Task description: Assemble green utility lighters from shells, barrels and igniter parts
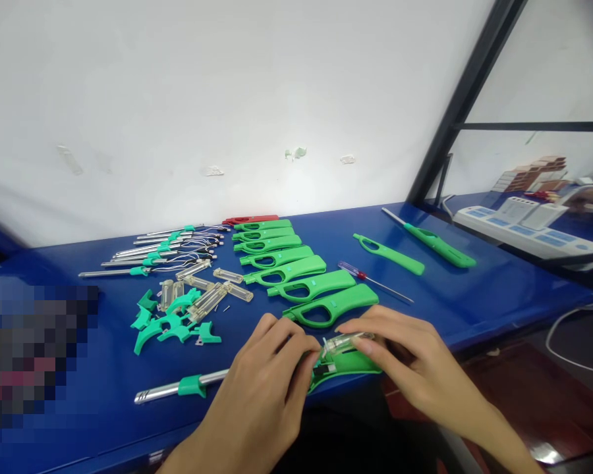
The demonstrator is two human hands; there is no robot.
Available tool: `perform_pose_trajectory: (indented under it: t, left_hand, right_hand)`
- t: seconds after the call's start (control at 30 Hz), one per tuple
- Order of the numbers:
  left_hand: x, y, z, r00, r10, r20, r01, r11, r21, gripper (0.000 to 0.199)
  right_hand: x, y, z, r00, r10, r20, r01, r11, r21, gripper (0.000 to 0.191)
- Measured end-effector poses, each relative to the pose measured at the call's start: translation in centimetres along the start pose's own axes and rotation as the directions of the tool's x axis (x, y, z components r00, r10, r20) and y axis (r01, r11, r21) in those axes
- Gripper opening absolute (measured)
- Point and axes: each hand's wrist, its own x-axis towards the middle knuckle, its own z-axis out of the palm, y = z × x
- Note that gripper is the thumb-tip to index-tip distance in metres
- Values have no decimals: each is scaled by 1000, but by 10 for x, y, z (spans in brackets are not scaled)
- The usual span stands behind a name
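Note:
At the table's front edge my right hand [408, 359] grips a clear plastic lighter fuel tank [348, 342] between thumb and fingers. Below the tank lies an open green lighter shell half [348, 375], with small black and white parts inside. My left hand [261, 388] is closed in a pinch at the tank's left end; what its fingertips hold is hidden. From beneath that hand a metal lighter tube [158, 394] with a teal collar [192, 386] sticks out to the left. Part of the shell is covered by both hands.
Several green shell halves [321, 286] line up behind my hands. To the left lie teal triggers [170, 326], clear tanks [207, 303] and wired metal tubes [113, 272]. A screwdriver [375, 283], a shell half [393, 255] and a whole lighter [439, 247] lie right.

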Motion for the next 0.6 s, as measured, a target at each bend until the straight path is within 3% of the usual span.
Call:
perform_pose_trajectory:
  t: [0.4,0.6]
  left_hand:
    - [0,-1,1,998,58,1,-58,997,57,21]
    - [-1,-1,1,1000,13,-19,-12,999,45,18]
  right_hand:
    - [-1,0,1,1000,-17,-13,17,999,-38,20]
    - [-3,0,3,997,-14,-80,14,1000,-2,19]
